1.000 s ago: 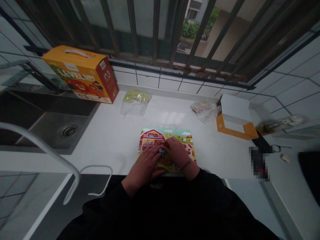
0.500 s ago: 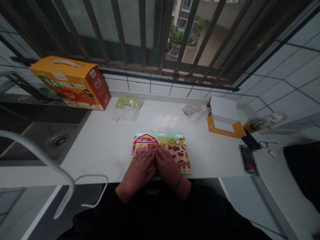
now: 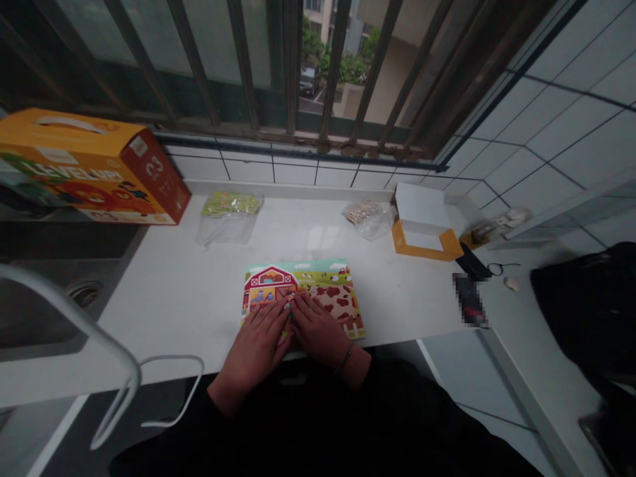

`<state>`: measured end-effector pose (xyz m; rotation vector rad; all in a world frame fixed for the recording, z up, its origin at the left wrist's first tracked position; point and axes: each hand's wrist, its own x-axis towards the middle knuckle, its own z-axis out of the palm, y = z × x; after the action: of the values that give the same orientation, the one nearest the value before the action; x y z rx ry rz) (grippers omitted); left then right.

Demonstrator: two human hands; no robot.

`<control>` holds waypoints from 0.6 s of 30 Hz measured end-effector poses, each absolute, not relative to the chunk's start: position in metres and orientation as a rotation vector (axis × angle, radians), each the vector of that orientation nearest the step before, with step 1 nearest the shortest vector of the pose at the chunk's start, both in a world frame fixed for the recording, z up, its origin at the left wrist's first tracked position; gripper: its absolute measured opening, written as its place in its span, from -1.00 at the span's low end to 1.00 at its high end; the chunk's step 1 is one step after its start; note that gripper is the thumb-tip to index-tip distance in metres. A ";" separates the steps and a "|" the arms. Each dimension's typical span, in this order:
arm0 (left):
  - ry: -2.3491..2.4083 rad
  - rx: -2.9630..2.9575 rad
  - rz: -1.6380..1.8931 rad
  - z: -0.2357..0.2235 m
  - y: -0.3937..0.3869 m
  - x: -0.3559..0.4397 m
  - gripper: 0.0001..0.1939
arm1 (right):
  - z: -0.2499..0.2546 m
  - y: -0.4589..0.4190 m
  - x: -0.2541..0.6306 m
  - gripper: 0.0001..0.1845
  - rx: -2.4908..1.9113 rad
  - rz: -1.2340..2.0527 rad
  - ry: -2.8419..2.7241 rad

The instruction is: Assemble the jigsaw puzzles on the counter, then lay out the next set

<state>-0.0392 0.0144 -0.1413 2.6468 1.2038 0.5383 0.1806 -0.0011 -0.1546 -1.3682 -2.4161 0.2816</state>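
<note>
A colourful farm picture board point(image 3: 335, 299) lies flat near the counter's front edge, with a red barn on its left and a brown-spotted cow on its right. My left hand point(image 3: 258, 341) rests on its lower left part, fingers stretched out. Beside it, my right hand point(image 3: 318, 328) lies across the board's lower middle, its fingers also extended. The fingertips of both hands come close together near the middle and cover part of the picture, including the area left of the cow's body. Whether any small piece lies under the fingers is hidden.
An orange carton point(image 3: 99, 169) stands at the back left beside the sink point(image 3: 44, 298). Behind the board are a clear bag with green contents point(image 3: 231, 205), a bag of small sticks point(image 3: 365, 212) and an opened yellow-white box point(image 3: 427, 245). A white hose-like arm point(image 3: 69, 305) crosses the left foreground.
The camera view has turned a little to the right, so everything appears further left. Both hands remain flat on the board in nearly the same place.
</note>
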 end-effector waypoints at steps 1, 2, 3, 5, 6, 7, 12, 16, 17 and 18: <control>1.205 2.644 0.539 -0.140 0.014 -0.039 -0.42 | -0.155 -0.002 0.181 -0.36 -1.366 0.275 -2.383; 1.208 2.642 0.540 -0.139 0.014 -0.038 -0.43 | -0.156 -0.003 0.182 -0.38 -1.367 0.265 -2.346; 1.213 2.641 0.544 -0.138 0.014 -0.038 -0.45 | -0.157 -0.004 0.183 -0.40 -1.370 0.255 -2.307; 1.213 2.648 0.544 -0.135 0.013 -0.037 -0.47 | -0.160 -0.006 0.184 -0.43 -1.381 0.245 -2.245; 1.212 2.653 0.538 -0.134 0.013 -0.037 -0.48 | -0.161 -0.006 0.185 -0.43 -1.385 0.247 -2.229; 1.214 2.657 0.527 -0.133 0.013 -0.036 -0.48 | -0.161 -0.007 0.185 -0.43 -1.386 0.251 -2.225; 1.215 2.673 0.479 -0.132 0.013 -0.036 -0.47 | -0.159 -0.007 0.184 -0.41 -1.415 0.281 -2.251; 1.215 2.672 0.493 -0.133 0.012 -0.037 -0.48 | -0.158 -0.008 0.181 -0.38 -1.486 0.287 -2.231; 1.216 2.671 0.490 -0.133 0.012 -0.037 -0.48 | -0.158 -0.009 0.181 -0.38 -1.495 0.286 -2.228; 1.217 2.671 0.489 -0.132 0.011 -0.037 -0.48 | -0.158 -0.009 0.181 -0.37 -1.495 0.287 -2.229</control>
<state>-0.0367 0.0114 -0.1324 2.6709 1.2174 0.4887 0.1811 -0.0090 -0.1580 -1.4952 -2.2287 0.2872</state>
